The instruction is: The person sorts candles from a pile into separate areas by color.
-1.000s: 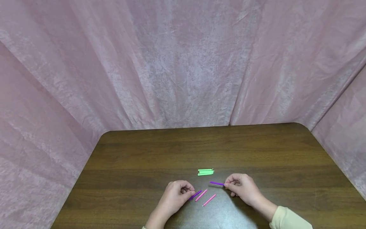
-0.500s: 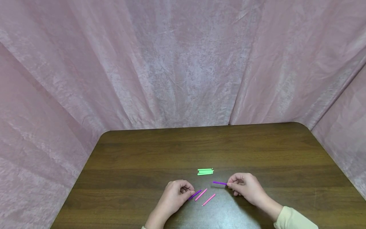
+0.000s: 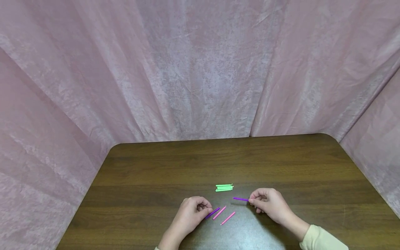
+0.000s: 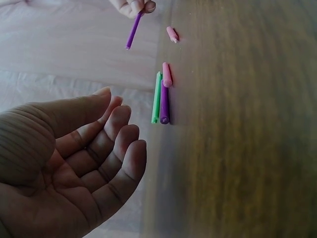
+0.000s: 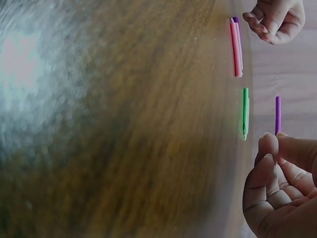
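Between its thumb and fingertips, my right hand (image 3: 271,205) pinches one end of a thin purple candle (image 3: 241,199), raised off the table. The same purple candle (image 5: 278,114) points away from the fingers in the right wrist view. My left hand (image 3: 191,213) is beside a second purple candle (image 3: 213,213) lying on the table. Its fingers are loosely bent with a gap to the thumb, and nothing is in them in the left wrist view. Two pink candles lie right of that purple one, a nearer pink candle (image 3: 227,218) and another pink candle (image 3: 219,213).
A small group of green candles (image 3: 224,188) lies side by side beyond the pink ones. All rest on a brown wooden table (image 3: 150,173) with rounded far corners. A pink curtain (image 3: 200,69) hangs behind and at both sides.
My right hand has shifted slightly to the right with the purple candle, mostly in the first half second. The left hand and the candles on the table stay where they were.
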A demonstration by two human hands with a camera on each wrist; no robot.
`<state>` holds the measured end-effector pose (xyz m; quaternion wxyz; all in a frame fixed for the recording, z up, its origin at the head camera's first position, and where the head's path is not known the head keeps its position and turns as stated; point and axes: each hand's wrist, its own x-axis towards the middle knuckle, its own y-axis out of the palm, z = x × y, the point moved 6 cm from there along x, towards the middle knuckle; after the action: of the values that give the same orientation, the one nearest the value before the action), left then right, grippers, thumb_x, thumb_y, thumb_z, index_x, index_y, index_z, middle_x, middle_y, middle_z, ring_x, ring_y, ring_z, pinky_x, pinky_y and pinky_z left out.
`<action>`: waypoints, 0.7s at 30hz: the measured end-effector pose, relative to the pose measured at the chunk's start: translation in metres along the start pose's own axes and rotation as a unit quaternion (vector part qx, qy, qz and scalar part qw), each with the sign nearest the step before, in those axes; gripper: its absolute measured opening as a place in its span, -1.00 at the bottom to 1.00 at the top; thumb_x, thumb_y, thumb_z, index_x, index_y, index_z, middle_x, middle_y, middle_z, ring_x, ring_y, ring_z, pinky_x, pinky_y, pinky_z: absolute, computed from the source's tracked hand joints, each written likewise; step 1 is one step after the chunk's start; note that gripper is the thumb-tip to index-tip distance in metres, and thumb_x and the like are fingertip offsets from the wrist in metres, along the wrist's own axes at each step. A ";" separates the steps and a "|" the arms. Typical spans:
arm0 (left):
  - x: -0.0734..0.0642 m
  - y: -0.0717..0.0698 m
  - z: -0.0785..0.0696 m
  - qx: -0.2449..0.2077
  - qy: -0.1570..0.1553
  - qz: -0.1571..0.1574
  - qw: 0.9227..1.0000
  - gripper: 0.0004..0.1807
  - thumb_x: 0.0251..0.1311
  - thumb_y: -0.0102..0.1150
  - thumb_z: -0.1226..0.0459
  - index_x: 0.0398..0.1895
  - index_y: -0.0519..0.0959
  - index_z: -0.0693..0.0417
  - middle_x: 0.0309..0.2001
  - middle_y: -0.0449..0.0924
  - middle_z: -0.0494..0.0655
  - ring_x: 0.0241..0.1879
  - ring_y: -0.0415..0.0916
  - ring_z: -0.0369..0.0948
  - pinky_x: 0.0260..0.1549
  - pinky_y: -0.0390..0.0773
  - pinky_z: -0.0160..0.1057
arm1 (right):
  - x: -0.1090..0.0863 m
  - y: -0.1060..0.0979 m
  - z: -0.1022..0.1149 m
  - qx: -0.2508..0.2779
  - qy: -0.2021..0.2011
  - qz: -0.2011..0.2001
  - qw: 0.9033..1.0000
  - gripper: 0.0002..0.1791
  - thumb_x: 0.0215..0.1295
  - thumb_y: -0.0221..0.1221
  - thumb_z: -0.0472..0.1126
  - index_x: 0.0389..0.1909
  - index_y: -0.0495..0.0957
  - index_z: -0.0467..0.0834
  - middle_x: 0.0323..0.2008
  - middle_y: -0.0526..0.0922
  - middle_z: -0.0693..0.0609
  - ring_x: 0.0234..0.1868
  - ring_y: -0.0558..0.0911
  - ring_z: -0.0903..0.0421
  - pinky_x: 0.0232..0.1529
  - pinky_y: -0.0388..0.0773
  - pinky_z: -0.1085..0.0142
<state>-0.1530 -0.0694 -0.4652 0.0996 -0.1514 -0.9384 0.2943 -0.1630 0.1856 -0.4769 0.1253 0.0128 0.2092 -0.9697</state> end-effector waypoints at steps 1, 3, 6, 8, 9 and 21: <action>0.000 0.000 0.000 0.000 0.000 0.000 1.000 -0.90 0.06 0.39 0.35 -0.50 0.65 0.00 -0.57 0.51 -0.36 -0.55 0.39 -0.48 -0.51 0.46 -0.42 | 0.000 0.000 0.000 -0.001 -0.001 0.000 1.000 -0.90 0.19 0.30 -0.32 -0.36 0.61 -0.30 -0.50 0.64 -0.06 -0.60 0.57 0.17 -0.55 0.53 0.33; 0.000 0.000 0.000 0.003 0.000 -0.001 1.000 -0.90 0.06 0.39 0.35 -0.50 0.65 0.01 -0.57 0.51 -0.36 -0.55 0.39 -0.48 -0.51 0.46 -0.43 | 0.000 0.000 0.000 -0.003 -0.001 -0.001 1.000 -0.90 0.19 0.30 -0.32 -0.36 0.61 -0.29 -0.50 0.64 -0.05 -0.60 0.57 0.17 -0.55 0.53 0.34; 0.000 0.000 0.001 0.006 -0.001 -0.002 1.000 -0.91 0.06 0.39 0.35 -0.50 0.65 0.02 -0.57 0.51 -0.36 -0.55 0.39 -0.48 -0.51 0.46 -0.43 | 0.000 0.000 -0.001 -0.008 -0.002 -0.001 1.000 -0.91 0.19 0.30 -0.33 -0.37 0.61 -0.29 -0.50 0.64 -0.04 -0.60 0.56 0.18 -0.56 0.53 0.34; 0.000 0.001 0.001 0.008 -0.001 -0.003 1.000 -0.91 0.06 0.39 0.36 -0.50 0.66 0.03 -0.57 0.51 -0.36 -0.55 0.38 -0.49 -0.51 0.46 -0.43 | -0.001 -0.001 -0.001 -0.013 -0.003 -0.002 1.000 -0.91 0.19 0.30 -0.33 -0.37 0.61 -0.28 -0.50 0.64 -0.03 -0.61 0.56 0.17 -0.56 0.52 0.35; -0.001 0.001 0.001 0.009 -0.002 -0.003 1.000 -0.91 0.06 0.39 0.36 -0.50 0.66 0.04 -0.57 0.51 -0.36 -0.55 0.39 -0.49 -0.51 0.46 -0.43 | -0.001 -0.001 -0.001 -0.015 -0.003 -0.003 1.000 -0.91 0.19 0.30 -0.33 -0.37 0.61 -0.28 -0.50 0.64 -0.03 -0.61 0.56 0.17 -0.56 0.51 0.36; -0.002 0.000 -0.001 0.024 0.012 -0.010 1.000 -0.91 0.05 0.39 0.39 -0.50 0.66 0.07 -0.56 0.52 -0.34 -0.55 0.39 -0.49 -0.52 0.46 -0.43 | 0.001 -0.008 -0.003 -0.052 -0.024 -0.018 0.998 -0.93 0.17 0.30 -0.33 -0.40 0.61 -0.26 -0.56 0.61 0.01 -0.63 0.54 0.20 -0.59 0.46 0.38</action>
<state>-0.1505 -0.0693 -0.4648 0.1177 -0.1428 -0.9312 0.3141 -0.1656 0.1935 -0.4763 0.1132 -0.0207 0.2565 -0.9597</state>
